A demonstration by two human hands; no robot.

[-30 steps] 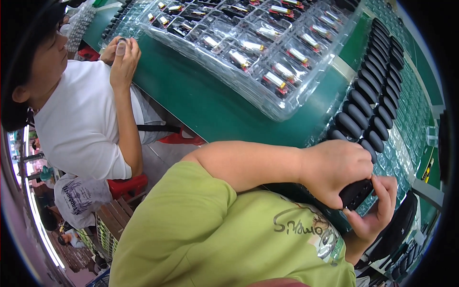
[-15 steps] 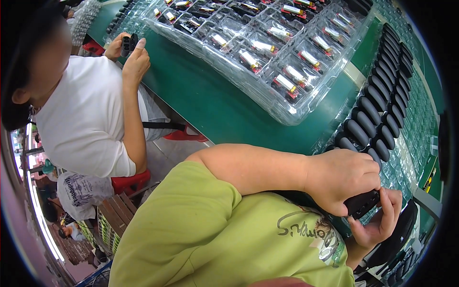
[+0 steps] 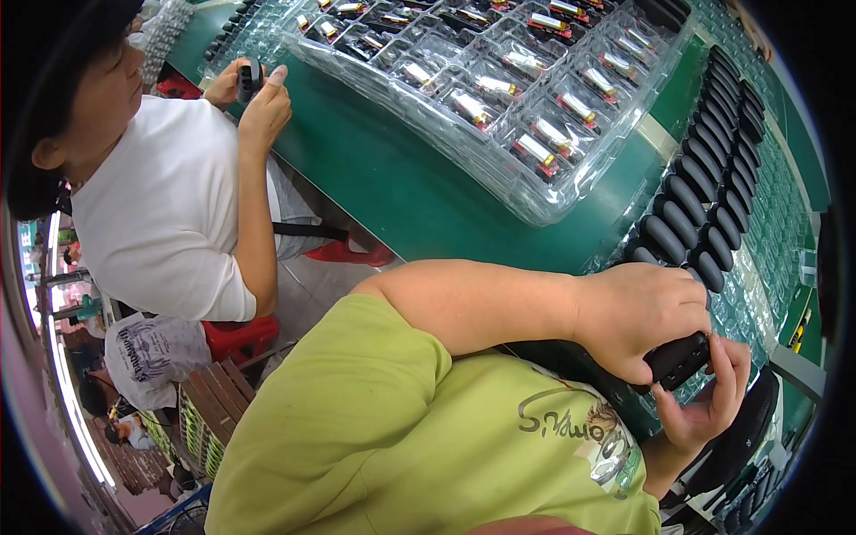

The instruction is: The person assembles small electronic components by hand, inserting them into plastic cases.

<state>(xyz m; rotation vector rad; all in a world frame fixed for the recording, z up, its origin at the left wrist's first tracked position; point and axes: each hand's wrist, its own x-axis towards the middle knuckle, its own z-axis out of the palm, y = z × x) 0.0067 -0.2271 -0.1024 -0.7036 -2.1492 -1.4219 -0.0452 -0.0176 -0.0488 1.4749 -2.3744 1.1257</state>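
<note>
Both my hands are closed on one small black plastic casing with rounded ends and small openings along its edge. My left hand grips it from above, palm down, with the thumb at its near left end. From the lower right, my right hand pinches its other side between thumb and fingers. Part of the casing is hidden under my left fingers. Just beyond my hands, rows of dark oval shells lie on bubble wrap.
A clear plastic tray of small silver battery cells in black parts sits on the green table. At the left, a co-worker in a white shirt holds a small black part. A red stool stands behind.
My hands and the casing have shifted very slightly upward, and the casing is turned a little. The co-worker's hands and part have moved slightly right.
</note>
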